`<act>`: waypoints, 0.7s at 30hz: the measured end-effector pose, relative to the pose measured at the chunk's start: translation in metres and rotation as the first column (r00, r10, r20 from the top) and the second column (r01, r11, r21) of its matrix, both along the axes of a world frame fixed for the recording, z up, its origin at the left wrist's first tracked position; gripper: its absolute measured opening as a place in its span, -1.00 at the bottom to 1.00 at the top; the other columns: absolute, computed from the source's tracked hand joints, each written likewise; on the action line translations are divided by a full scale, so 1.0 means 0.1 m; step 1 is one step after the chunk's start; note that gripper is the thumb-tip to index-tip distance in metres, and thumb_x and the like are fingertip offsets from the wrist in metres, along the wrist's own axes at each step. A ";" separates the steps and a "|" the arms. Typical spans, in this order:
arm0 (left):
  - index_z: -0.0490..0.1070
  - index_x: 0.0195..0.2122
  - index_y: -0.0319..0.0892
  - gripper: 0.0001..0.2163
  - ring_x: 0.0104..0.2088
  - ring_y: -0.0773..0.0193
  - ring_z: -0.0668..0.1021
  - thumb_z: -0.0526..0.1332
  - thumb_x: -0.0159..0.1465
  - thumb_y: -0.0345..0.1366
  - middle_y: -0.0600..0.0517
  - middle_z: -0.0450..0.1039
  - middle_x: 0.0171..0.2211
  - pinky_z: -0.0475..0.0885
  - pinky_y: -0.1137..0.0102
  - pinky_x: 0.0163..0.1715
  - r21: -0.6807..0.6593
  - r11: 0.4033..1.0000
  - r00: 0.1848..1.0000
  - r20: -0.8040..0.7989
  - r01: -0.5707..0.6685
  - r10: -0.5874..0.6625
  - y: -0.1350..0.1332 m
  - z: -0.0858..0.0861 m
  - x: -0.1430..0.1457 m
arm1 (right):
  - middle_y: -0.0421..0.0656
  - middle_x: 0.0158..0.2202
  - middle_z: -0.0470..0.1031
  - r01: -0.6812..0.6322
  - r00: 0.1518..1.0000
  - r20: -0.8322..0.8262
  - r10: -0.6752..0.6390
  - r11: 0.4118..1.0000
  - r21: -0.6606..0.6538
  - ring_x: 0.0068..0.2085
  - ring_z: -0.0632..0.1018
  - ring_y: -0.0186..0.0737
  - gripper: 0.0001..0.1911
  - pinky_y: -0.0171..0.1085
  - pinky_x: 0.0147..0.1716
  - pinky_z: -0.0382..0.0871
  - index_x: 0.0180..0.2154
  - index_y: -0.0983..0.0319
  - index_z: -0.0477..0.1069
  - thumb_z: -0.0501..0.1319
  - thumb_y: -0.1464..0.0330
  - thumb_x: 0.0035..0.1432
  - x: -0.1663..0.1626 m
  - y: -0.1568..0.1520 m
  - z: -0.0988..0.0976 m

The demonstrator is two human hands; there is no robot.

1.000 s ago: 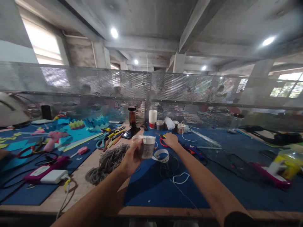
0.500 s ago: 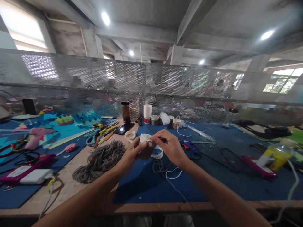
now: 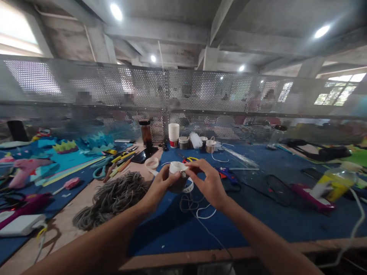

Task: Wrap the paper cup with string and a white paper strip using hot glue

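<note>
A small cup with a white upper part and a dark grey-brown lower part is in my left hand, its fingers wrapped around the side and the thumb near the front. My right hand is closed in a pinch at the cup's right rim, thumb and forefinger together. What the pinch holds is too small to make out. A small pale lump shows on the cup near my left thumb. Just behind and below the cup lies a white printed tape. Thin white cord trails over the blue mat under my right hand.
A heap of grey cord lies left of my hands, with scissors behind it. Along the perforated screen stand stacked paper cups and a dark bottle. A blue glue gun lies to the right, a yellow-filled bottle farther right.
The view has shifted slightly, so the table things on the left sit farther left. Both hands stay on the cup; it looks slightly turned. Yellow-handled pliers now show behind it.
</note>
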State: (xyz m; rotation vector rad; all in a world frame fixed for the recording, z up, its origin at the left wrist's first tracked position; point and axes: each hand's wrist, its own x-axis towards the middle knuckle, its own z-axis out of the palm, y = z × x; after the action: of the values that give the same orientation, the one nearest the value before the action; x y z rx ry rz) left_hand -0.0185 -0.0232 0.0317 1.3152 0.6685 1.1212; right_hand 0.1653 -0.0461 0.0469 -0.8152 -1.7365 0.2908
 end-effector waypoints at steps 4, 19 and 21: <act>0.43 0.00 -0.08 -0.71 0.00 0.13 0.49 0.32 0.27 -0.18 -0.01 0.49 -0.06 0.36 0.31 -0.03 0.038 0.999 0.999 -0.032 -0.037 0.038 0.02 -0.09 -0.01 | -0.14 -0.22 0.51 0.037 0.996 0.080 -0.047 0.992 0.122 -0.12 0.54 -0.21 -0.92 -0.21 -0.07 0.45 -0.18 0.15 0.50 0.24 0.40 0.31 0.02 0.00 -0.10; 0.39 0.03 -0.11 -0.63 -0.06 0.14 0.49 0.36 0.23 -0.19 -0.03 0.48 -0.06 0.37 0.31 -0.09 0.065 0.994 0.993 -0.071 -0.088 0.092 0.04 -0.21 -0.04 | -0.17 -0.27 0.47 -0.047 0.999 0.017 0.047 0.998 -0.036 -0.22 0.50 -0.24 -0.91 -0.23 -0.16 0.43 -0.25 0.18 0.43 0.20 0.33 0.34 0.01 0.04 -0.13; 0.38 0.02 -0.11 -0.62 -0.06 0.15 0.49 0.37 0.21 -0.19 -0.02 0.48 -0.07 0.37 0.32 -0.08 0.069 0.993 0.992 -0.079 -0.096 0.101 0.04 -0.23 -0.05 | -0.18 -0.28 0.47 -0.051 0.998 0.031 0.052 0.998 -0.026 -0.22 0.49 -0.24 -0.92 -0.23 -0.16 0.43 -0.28 0.17 0.42 0.24 0.33 0.31 0.01 0.05 -0.14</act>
State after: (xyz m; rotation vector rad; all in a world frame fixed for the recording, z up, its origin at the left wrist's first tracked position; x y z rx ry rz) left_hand -0.0238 -0.0192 0.0089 1.4027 0.7699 1.1824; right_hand 0.1660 -0.0410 0.0327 -0.7973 -1.7885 0.3364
